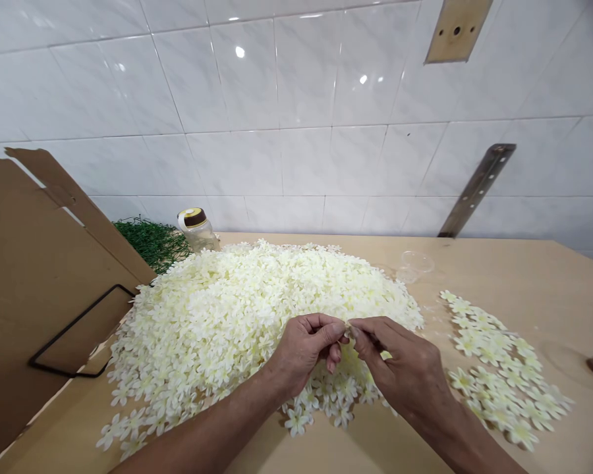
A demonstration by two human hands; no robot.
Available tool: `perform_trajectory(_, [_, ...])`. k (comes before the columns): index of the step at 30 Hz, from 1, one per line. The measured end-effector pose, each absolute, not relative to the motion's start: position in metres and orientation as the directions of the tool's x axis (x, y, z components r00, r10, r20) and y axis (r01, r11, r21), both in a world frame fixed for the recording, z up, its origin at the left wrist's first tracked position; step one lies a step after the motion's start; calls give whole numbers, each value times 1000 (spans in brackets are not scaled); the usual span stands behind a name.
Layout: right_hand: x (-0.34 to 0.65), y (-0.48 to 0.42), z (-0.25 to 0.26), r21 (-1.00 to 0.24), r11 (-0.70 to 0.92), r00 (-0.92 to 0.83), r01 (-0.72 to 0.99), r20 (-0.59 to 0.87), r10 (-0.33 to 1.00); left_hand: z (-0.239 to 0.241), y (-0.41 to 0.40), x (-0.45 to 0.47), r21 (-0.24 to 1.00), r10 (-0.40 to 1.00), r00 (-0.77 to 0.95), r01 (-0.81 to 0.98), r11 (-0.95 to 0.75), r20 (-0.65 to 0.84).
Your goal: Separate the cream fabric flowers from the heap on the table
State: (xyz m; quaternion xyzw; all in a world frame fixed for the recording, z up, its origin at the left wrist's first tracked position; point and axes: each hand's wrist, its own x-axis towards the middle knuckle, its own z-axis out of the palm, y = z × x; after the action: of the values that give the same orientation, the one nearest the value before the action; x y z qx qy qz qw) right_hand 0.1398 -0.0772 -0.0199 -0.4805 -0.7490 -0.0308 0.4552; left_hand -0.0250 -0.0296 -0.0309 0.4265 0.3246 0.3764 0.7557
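A wide heap of pale yellow-white artificial flowers [257, 283] lies on the table in front of me. Over its near right side, my left hand [306, 349] and my right hand [400, 362] meet, fingertips almost touching. Both are closed in a pinch, thumb against forefinger, around something small and pale that the fingers mostly hide; its kind is too small to tell. Loose blossoms [299, 418] lie on the tabletop just below the hands. To the right of my right hand, a smaller patch of the same flowers [508, 375] is spread out flat.
A cardboard box [44, 283] stands at the left, with a black wire stand [74, 336] against it. Green plastic stems [153, 243] and a lidded bottle [196, 229] sit behind the heap. Clear round plastic pieces [418, 262] lie back right, before a tiled wall [301, 158].
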Motion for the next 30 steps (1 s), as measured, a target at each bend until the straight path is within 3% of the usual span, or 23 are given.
perform_trajectory(20, [142,-80,-19,-519,486,-75,703,626,777,-33,-32,-25,899,858,490,-290,327,-153])
perform_trajectory(30, [141,-80,-19,-467,511,-65,722,689,722,-33,-33,-23,880,850,492,-299,369,-189])
